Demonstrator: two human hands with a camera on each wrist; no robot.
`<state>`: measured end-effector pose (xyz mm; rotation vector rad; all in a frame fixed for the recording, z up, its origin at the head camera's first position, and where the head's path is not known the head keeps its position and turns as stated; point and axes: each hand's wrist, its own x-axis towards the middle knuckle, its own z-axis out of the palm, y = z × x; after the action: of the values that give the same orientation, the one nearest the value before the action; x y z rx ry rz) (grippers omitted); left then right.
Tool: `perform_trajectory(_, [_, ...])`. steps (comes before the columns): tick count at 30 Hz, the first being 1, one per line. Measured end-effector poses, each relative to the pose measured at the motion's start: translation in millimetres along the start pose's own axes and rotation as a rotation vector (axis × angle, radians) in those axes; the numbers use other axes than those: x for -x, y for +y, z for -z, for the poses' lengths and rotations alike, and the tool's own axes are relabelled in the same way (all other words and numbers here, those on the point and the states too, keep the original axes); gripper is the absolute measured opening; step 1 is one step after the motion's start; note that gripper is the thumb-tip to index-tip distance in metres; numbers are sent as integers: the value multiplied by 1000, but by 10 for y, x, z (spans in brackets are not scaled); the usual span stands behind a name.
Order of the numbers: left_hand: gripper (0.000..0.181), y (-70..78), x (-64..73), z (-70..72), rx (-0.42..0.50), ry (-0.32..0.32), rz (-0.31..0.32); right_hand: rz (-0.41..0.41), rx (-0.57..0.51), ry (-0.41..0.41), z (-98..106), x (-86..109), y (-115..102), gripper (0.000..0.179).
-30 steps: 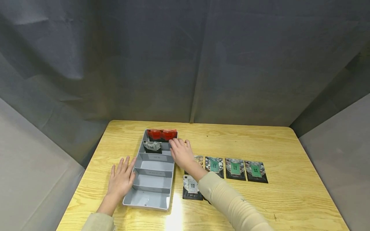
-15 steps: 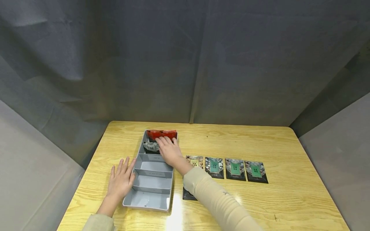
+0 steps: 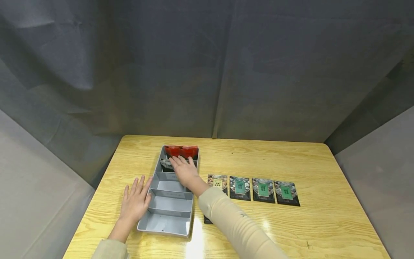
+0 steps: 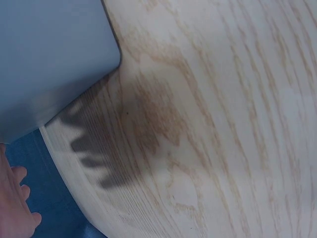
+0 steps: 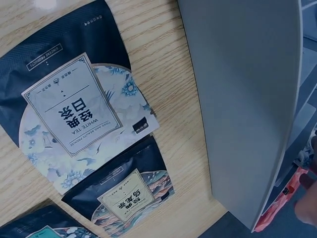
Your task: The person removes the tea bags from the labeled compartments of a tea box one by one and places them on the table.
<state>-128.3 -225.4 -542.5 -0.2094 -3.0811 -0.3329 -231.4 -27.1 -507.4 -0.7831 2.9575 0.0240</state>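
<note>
My right hand [image 3: 185, 172] is over the second compartment from the back of a grey divided box [image 3: 166, 223]. Its fingers reach across a white-and-black tea sachet [image 3: 165, 163] standing in that compartment, and the thumb is spread apart. The fingers hide part of the compartment, so I cannot tell how firmly they touch the sachet. Two red tea sachets [image 3: 181, 151] stand in the rearmost compartment. My left hand [image 3: 135, 201] lies along the box's left side with fingers extended, touching near its rim. Only some fingertips [image 4: 25, 191] show in the left wrist view.
Right of the box lies a white tea sachet [image 5: 69, 104], mostly behind my sleeve in the head view. Behind it are a yellow-labelled oolong tea sachet [image 3: 217, 182] and a row of green-labelled sachets [image 3: 263, 189]. Dark cloth [image 3: 174, 72] hangs behind the wooden table [image 3: 323, 201].
My right hand has moved left from the box's right rim, over the second compartment. The oolong sachet has come into view, while my sleeve covers more of the white sachet. The left hand stays put.
</note>
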Motion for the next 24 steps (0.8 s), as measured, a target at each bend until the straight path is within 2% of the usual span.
perform_trajectory(6, [52, -4, -1, 1, 3, -10, 3, 13, 44, 78, -8, 12, -23, 48])
perform_trajectory(13, [52, 4, -7, 4, 0, -16, 6, 50, 83, 250, -38, 41, -24, 34])
perform_trajectory(24, [53, -3, -9, -10, -1, -11, 6, 90, 134, 362, -90, 66, -26, 19])
